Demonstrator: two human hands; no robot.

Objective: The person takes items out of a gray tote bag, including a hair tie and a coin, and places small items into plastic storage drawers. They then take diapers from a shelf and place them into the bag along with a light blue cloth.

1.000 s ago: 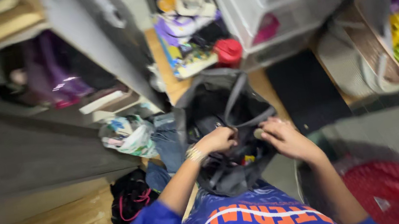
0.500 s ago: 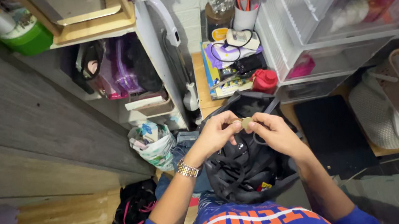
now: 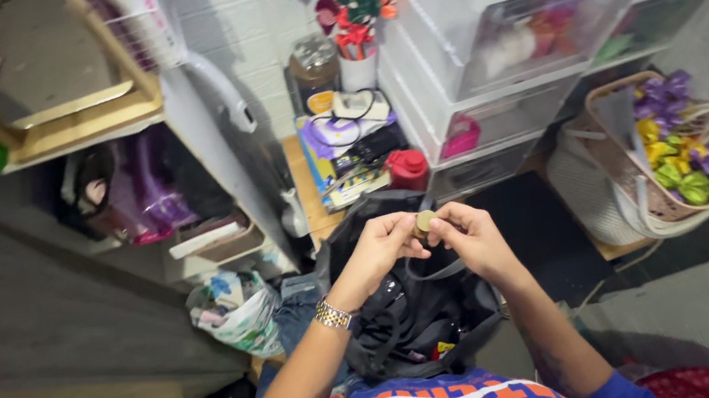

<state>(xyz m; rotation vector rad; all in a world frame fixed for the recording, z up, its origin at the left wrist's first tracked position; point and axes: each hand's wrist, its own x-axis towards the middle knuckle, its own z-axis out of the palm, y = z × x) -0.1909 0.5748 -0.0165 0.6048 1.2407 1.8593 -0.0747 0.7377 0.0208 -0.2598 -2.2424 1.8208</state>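
Both hands, left hand [image 3: 377, 249] & right hand [image 3: 469, 238], pinch small round brownish object [image 3: 424, 221] just above open black bag [image 3: 418, 319]; red bottle [image 3: 409, 169] beyond bag.

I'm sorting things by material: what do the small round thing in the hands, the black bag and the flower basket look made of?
Round thing: dull brass-coloured, possibly metal; too small to be sure. Black bag: soft glossy fabric, creased, likely nylon. Basket: woven tan wicker, visible weave.

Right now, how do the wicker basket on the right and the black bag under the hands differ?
The wicker basket is tan, stiff and woven; the black bag is dark, soft and slumped. The basket holds purple, yellow and green bows; what the bag holds is hard to make out. The basket sits apart, while the bag lies right below the left hand and right hand. Both stand open.
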